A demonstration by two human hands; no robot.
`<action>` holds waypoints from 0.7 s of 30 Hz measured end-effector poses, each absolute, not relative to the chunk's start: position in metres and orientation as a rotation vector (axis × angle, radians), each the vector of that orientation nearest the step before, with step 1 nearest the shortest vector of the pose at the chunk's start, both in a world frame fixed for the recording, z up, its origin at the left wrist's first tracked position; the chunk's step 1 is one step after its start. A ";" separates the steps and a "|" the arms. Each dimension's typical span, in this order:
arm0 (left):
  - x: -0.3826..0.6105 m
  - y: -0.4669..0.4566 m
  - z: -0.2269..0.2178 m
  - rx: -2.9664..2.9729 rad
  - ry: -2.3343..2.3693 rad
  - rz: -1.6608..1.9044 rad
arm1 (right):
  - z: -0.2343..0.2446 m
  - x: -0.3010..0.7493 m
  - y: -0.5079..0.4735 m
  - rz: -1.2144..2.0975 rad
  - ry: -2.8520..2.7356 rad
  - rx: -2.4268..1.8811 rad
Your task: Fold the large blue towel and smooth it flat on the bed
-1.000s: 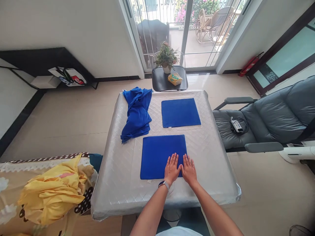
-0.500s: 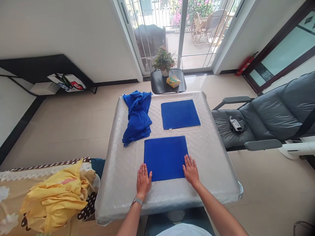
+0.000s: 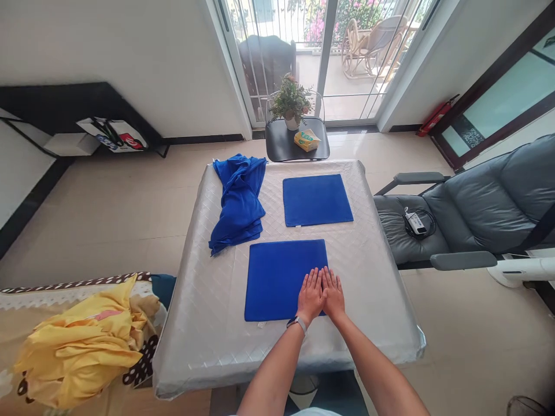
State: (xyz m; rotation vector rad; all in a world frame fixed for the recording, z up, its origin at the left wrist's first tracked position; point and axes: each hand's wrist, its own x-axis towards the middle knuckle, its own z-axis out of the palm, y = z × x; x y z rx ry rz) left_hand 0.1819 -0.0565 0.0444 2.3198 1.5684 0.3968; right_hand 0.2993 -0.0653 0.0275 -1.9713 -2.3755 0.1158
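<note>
A flat blue cloth (image 3: 277, 283) lies nearest me on the table, squared out, with a small white tag at its lower edge. My left hand (image 3: 311, 293) rests flat on its right part, fingers stretched out, a watch on the wrist. Right beside it, my right hand (image 3: 333, 292) lies flat over the cloth's right edge; the two hands touch. Farther back sits a second flat blue cloth (image 3: 318, 200), also with a small tag. To its left is a crumpled heap of blue cloth (image 3: 241, 202).
The table (image 3: 368, 306) has a shiny quilted cover. Behind it stands a black chair (image 3: 277, 147) bearing a potted plant (image 3: 291, 101) and a yellow packet (image 3: 307, 140). A grey armchair (image 3: 463, 202) is at right; yellow fabric (image 3: 82, 346) lies at lower left.
My left hand has moved right across the near cloth, from its left edge to beside my right hand. The right hand stays at the right edge. The view has shifted slightly.
</note>
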 end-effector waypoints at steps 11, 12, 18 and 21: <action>0.104 -0.075 0.036 2.272 1.771 0.314 | 0.028 0.294 -0.062 0.156 -2.268 -2.005; 0.096 -0.077 0.036 2.262 1.806 0.304 | 0.028 0.294 -0.063 0.155 -2.263 -2.005; 0.056 -0.090 0.033 2.173 1.984 0.292 | 0.030 0.293 -0.062 0.145 -2.261 -2.001; 0.051 -0.093 0.034 2.144 2.008 0.308 | 0.030 0.294 -0.062 0.137 -2.268 -2.004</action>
